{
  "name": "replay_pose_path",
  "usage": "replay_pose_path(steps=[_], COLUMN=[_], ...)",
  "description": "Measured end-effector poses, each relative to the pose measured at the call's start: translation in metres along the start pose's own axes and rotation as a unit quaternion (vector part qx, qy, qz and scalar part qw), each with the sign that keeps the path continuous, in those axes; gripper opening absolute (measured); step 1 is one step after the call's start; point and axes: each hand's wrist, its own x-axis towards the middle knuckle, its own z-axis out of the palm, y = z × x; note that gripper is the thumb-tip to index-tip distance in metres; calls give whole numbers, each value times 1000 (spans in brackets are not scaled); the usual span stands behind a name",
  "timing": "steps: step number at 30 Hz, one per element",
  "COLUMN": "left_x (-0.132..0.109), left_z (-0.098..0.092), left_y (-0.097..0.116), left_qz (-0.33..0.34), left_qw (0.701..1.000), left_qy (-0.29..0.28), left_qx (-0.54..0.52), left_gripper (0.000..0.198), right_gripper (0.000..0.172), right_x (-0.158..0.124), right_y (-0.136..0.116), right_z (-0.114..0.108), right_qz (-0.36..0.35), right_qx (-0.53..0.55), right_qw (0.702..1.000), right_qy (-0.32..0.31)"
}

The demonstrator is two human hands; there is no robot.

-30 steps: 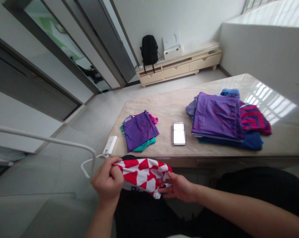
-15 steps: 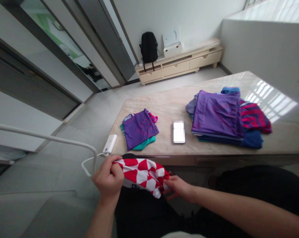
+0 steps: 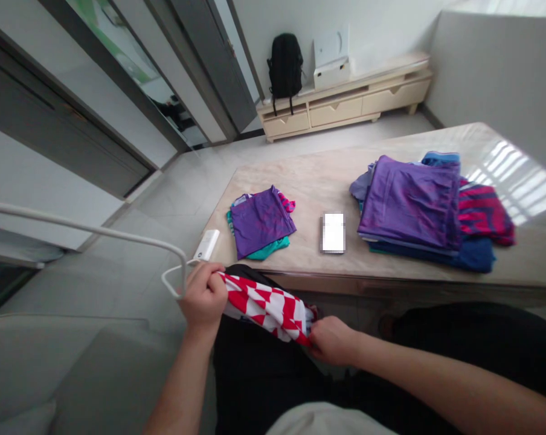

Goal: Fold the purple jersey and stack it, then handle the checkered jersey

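Head view: L hand [image 3: 203,296] closed in a fist on one end of a red-and-white checked jersey [image 3: 266,309]. R hand [image 3: 331,341] curled, gripping the other end. Jersey stretched between the two, low center of frame, over dark trousers [image 3: 264,377], just below table edge. White curved rod [image 3: 96,227] enters from left, its end right by L hand. Marble-look table [image 3: 300,175] fills mid-right: small folded stack w/ purple on top [image 3: 261,223] at center, bigger stack [image 3: 409,205] on right, blurred white rectangle [image 3: 333,232] between them, white block w/ cable [image 3: 206,244] at near-left corner. Upper center: low cream cabinet [image 3: 345,109] w/ black backpack [image 3: 285,66] and white box [image 3: 331,72] on top.
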Motion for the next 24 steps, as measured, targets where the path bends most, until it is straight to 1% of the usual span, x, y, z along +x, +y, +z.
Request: replay_pose_path(steps=[2, 3, 4, 5, 7, 8, 9, 10, 11, 12, 15, 16, 17, 20, 22, 24], left_x=[-4, -7, -10, -13, -19, -22, -24, -26, -27, -27, -24, -23, -21, -19, -19, -21], left_z=[0, 0, 0, 0, 3, 4, 6, 9, 11, 12, 14, 13, 12, 9, 9, 11], left_y=[8, 13, 19, 26, 42, 50, 59, 66, 72, 76, 80, 79, 77, 74, 74, 75], left_qz=[-2, 0, 5, 13, 31, 39, 48, 57, 66, 74, 92, 94, 96, 92, 87, 80], left_qw=[1000, 1000, 999, 998, 994, 992, 989, 986, 984, 983, 980, 979, 979, 978, 976, 975], left_qy=[-20, -29, -39, -52, -85, -102, -118, -130, -138, -143, -146, -144, -142, -142, -147, -153], left_qx=[-3, -8, -17, -29, -56, -67, -76, -83, -87, -92, -104, -108, -112, -123, -134, -138], left_gripper=[29, 28, 28, 28, 27, 27, 27, 26, 26, 26, 26, 27, 27, 27, 27, 27], right_gripper=[34, 41, 51, 66, 101, 115, 124, 126, 120, 106, 42, 30, 26, 26, 24, 26], right_x=[-1, -2, -1, -1, 2, 3, 5, 7, 8, 10, 14, 14, 15, 14, 11, 6], right_y=[3, 4, 4, 4, 0, -4, -8, -12, -15, -16, -9, -2, 5, 24, 28, 24], right_z=[-8, -13, -17, -21, -26, -27, -27, -28, -29, -31, -42, -48, -52, -62, -62, -59], right_qz=[8, 13, 13, 5, -30, -50, -64, -66, -60, -47, -4, 7, 17, 31, 31, 1], right_qx=[-9, -7, 3, 21, 80, 111, 136, 149, 153, 148, 117, 110, 106, 106, 108, 120], right_qw=[1000, 1000, 999, 997, 988, 980, 972, 966, 961, 959, 960, 960, 960, 956, 956, 958], right_qy=[7, 21, 42, 69, 130, 158, 182, 203, 222, 236, 253, 256, 260, 271, 271, 262])
